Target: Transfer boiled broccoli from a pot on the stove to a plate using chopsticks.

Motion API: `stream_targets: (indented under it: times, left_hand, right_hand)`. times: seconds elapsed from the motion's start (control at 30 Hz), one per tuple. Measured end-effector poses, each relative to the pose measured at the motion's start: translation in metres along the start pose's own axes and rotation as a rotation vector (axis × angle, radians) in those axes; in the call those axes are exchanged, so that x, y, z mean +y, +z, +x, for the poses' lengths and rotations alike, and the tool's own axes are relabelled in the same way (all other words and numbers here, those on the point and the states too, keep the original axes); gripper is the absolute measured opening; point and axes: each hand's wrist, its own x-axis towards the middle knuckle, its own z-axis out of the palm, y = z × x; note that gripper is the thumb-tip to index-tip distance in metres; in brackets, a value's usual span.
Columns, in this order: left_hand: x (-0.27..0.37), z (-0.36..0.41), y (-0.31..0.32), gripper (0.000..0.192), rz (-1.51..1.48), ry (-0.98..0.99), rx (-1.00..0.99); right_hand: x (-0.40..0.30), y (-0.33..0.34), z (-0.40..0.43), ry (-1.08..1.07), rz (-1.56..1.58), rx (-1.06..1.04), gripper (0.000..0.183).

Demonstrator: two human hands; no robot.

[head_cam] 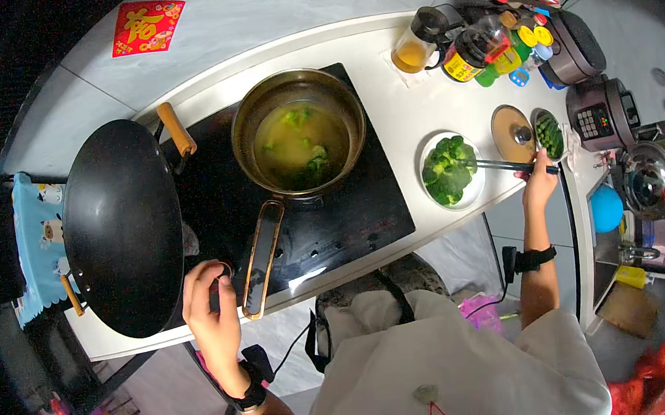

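My right hand (538,181) holds a pair of black chopsticks (501,165). Their tips reach the green broccoli florets (450,178) heaped in a white bowl (477,193) on the counter. At the front left of the black cooktop (335,231), the thumb and fingers of my left hand (210,302) close around a small dark round knob (225,271), partly hidden by the fingers. Between my hands stands a saucepan (357,117), its long handle (262,260) pointing towards me. A few broccoli pieces (316,159) float in its yellowish liquid (283,146).
A black wok (122,229) with wooden handles leans at the left. Beyond the bowl are a glass lid (509,128) and a dish of cut green vegetables (548,133). An oil jug (413,47), several bottles (468,53) and an electric cooker (599,112) stand farther back.
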Motion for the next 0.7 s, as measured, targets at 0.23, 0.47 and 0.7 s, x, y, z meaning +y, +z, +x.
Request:
stream_targets:
  times: [0.23,0.47,0.7]
  left_hand:
    - [-0.013,0.005,-0.007,0.011,-0.034,-0.005,-0.013]
    - [-0.011,0.004,-0.005,0.014,-0.155,-0.058,-0.1]
    - [-0.005,-0.004,0.001,0.021,-0.212,-0.053,-0.183]
  right_hand:
    - [-0.041,0.007,-0.013,-0.125,-0.153,-0.104,0.033]
    - [-0.131,0.027,-0.018,-0.257,0.129,-0.149,0.037]
    - [-0.2,0.17,-0.092,-0.1,0.136,-0.567,0.027]
